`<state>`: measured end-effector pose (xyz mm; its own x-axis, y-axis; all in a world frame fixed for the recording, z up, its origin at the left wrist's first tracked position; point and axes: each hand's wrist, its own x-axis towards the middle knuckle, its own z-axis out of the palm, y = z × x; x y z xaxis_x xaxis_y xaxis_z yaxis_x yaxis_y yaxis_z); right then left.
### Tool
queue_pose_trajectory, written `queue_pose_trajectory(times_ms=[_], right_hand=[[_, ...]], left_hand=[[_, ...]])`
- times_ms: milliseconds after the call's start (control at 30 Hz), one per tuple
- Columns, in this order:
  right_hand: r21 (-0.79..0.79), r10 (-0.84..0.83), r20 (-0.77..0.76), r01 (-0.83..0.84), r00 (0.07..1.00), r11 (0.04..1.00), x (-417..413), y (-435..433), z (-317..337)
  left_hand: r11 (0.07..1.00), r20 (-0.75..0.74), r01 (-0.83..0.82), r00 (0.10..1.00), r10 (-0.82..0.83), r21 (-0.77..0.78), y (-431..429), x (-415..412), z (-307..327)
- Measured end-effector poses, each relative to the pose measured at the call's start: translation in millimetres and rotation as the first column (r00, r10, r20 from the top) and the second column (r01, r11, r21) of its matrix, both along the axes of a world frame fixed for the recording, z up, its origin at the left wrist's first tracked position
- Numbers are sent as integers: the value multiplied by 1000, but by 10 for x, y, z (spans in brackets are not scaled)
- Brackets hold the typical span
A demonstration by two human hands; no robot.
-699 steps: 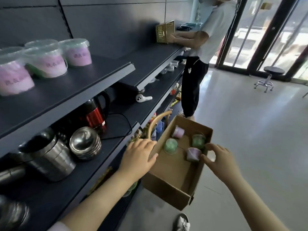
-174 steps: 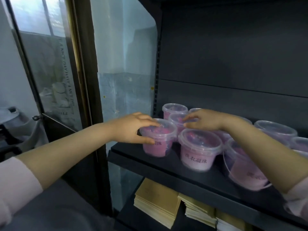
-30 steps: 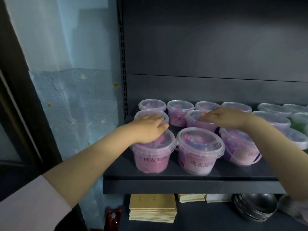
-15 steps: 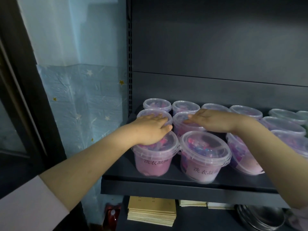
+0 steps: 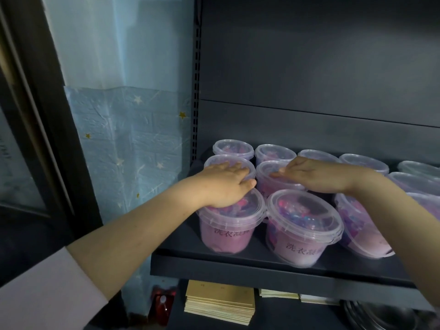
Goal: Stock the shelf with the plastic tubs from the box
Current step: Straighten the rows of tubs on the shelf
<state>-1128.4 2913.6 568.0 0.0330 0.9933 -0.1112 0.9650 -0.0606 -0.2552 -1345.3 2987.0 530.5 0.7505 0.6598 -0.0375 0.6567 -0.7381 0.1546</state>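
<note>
Your clear plastic tubs with snap-on lids and pink labels (image 5: 232,225) stand packed in rows on the dark metal shelf (image 5: 262,267), rims touching or nearly so, three deep at the left end. Through the lids you can see pink, purple and blue beads, so judge each tub moderately weighty for its size, with thin walls that flex if squeezed and a smooth, slightly slippery skin. The stiff part is the rim under the lid: take hold there, fingers spread round it, rather than pinching the soft wall or pressing the lid's centre, which could pop or dent. Your left hand (image 5: 223,186) lies palm down, fingers together and flat, bridging the front-left tub's lid and the lid of the tub behind it (image 5: 228,163); it presses rather than grips. Your right hand (image 5: 316,175) reaches across from the right, also flat and unclenched, resting on the second-row tub (image 5: 273,179) next to it, fingertips pointing left toward the other hand. Neither hand is closed round anything. Both forearms come in low and level over the shelf edge. Below, a stack of tan paper packs (image 5: 220,303) sits on the lower shelf.
</note>
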Motion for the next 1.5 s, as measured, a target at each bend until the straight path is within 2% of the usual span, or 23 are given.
queue_pose_trajectory(times_ms=[167, 567, 667, 733, 900, 1133, 1200, 1267, 1367, 1500], right_hand=[[-73, -11, -90, 4, 996, 997, 54, -66, 78], [-70, 42, -140, -52, 989, 996, 82, -117, 123], [39, -44, -238, 55, 970, 998, 120, 40, 116], [96, -124, -180, 143, 976, 985, 169, 224, 88], [-105, -213, -159, 198, 964, 975, 271, 545, 49], [-99, -271, -112, 261, 956, 960, 229, 645, 25], [-110, -310, -154, 296, 938, 949, 190, 635, 29], [-69, -261, -177, 252, 949, 965, 143, 565, 46], [63, -120, -94, 127, 988, 990, 75, 323, 117], [43, -33, -88, 37, 996, 998, 84, 25, 61]], left_hand=[[1000, 9, 0, 1000, 0, -5, -24, -15, 16], [1000, -6, -3, 1000, 3, -9, -52, -15, 45], [1000, -16, -5, 1000, 4, -9, -60, -15, 43], [1000, -16, -1, 1000, 1, -9, -70, -22, 44], [1000, -16, -1, 1000, 1, -3, -72, -21, 53], [1000, -7, -1, 1000, 1, -3, -52, -17, 46], [1000, -5, -1, 1000, 1, -2, -57, -17, 46], [1000, -9, -3, 1000, 3, -7, -69, -19, 46], [1000, -9, -5, 1000, 5, -13, -63, -19, 44], [1000, -14, -9, 1000, 9, -3, -31, -8, 35]])
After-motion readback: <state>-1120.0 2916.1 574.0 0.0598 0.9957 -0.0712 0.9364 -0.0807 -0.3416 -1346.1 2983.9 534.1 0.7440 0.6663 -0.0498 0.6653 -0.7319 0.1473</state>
